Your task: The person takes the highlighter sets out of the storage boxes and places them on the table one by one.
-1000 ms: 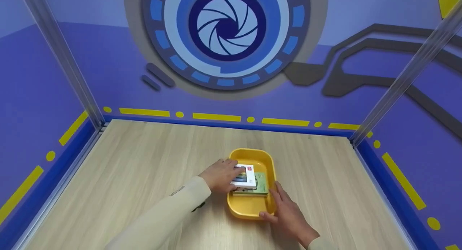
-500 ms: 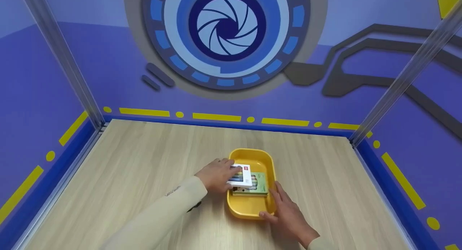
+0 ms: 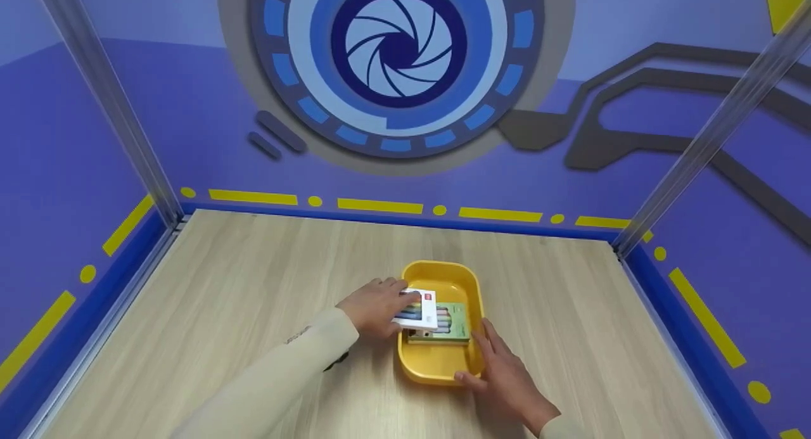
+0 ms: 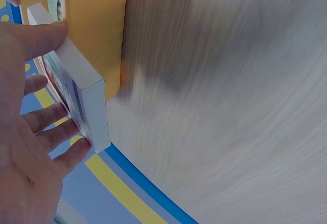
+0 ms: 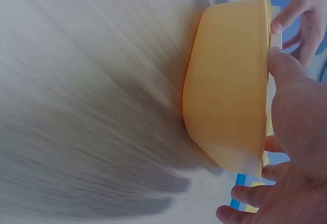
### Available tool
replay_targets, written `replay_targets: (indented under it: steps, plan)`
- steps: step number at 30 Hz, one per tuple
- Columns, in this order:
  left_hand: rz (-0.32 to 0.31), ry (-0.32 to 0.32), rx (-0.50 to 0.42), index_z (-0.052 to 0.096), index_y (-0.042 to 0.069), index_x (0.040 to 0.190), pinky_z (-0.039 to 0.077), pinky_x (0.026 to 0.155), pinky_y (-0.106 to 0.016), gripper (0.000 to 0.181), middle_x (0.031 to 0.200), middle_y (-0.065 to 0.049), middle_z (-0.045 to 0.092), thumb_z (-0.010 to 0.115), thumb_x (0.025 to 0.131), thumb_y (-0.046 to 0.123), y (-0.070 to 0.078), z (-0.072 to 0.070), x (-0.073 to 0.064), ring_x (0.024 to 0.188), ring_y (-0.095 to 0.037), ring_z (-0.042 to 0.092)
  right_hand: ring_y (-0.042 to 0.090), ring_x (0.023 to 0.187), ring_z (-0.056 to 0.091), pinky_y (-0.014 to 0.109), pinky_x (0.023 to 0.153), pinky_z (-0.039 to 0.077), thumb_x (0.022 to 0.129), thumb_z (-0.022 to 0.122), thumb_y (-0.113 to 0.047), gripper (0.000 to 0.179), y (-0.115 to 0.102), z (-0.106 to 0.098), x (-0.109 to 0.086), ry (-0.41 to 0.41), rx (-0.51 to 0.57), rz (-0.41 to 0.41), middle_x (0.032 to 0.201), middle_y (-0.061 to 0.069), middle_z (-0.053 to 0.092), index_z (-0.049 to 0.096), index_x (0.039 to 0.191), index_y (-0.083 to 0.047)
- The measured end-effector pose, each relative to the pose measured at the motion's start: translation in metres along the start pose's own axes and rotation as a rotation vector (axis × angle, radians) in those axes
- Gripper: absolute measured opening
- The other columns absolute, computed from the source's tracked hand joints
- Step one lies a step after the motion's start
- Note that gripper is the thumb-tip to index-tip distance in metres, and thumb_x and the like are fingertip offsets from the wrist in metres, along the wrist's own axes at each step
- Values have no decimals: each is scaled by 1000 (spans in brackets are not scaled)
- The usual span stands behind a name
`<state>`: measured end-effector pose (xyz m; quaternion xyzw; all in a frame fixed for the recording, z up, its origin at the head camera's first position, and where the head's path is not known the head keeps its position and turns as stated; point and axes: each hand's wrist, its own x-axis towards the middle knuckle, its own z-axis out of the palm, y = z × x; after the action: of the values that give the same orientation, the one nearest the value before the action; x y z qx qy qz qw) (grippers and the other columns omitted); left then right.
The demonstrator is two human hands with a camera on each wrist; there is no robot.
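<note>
My left hand [image 3: 372, 305] grips a flat white box [image 3: 428, 312] printed with a row of coloured sticks, thumb along one edge and fingers under the opposite side. The box is tilted in the left wrist view and overlaps the left rim of a yellow plastic bin [image 3: 437, 364]. Inside the bin lies a green box [image 3: 457, 330] with similar coloured sticks pictured on it, partly covered by the white one. At the bin's near right corner my right hand [image 3: 510, 375] rests with spread, fairly straight fingers and the thumb [image 5: 283, 63] touching the rim.
The bin stands on a light wood-grain table [image 3: 272, 268]. Blue and purple panels [image 3: 209, 128] with yellow dashes enclose the back and both sides, joined by metal corner posts [image 3: 117, 103].
My left hand has drawn the white box leftward, toward and over the bin's left rim, uncovering more of the green box. The right hand and the bin have stayed put.
</note>
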<state>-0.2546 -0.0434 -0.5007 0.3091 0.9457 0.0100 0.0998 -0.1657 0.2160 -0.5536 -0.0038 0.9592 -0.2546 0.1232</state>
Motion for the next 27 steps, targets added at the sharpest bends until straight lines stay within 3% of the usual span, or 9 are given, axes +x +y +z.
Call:
replay_targets:
  steps: [17,27]
  plan:
    - [6,-12,-32,36,35,147,34,117,-45,68,152,-2,38,68,88,38,-11,0,-8,134,-23,42,38,146,26,56,115,29,77,73,-57,96,0,1,0,1,1,1,164,8,7,30,153,-17]
    - [-41,-42,-28,24,35,153,35,116,-43,80,154,-1,36,69,87,39,-16,0,-14,134,-22,42,38,147,24,57,116,27,76,72,-59,98,1,1,2,-3,6,17,164,9,5,28,153,-18]
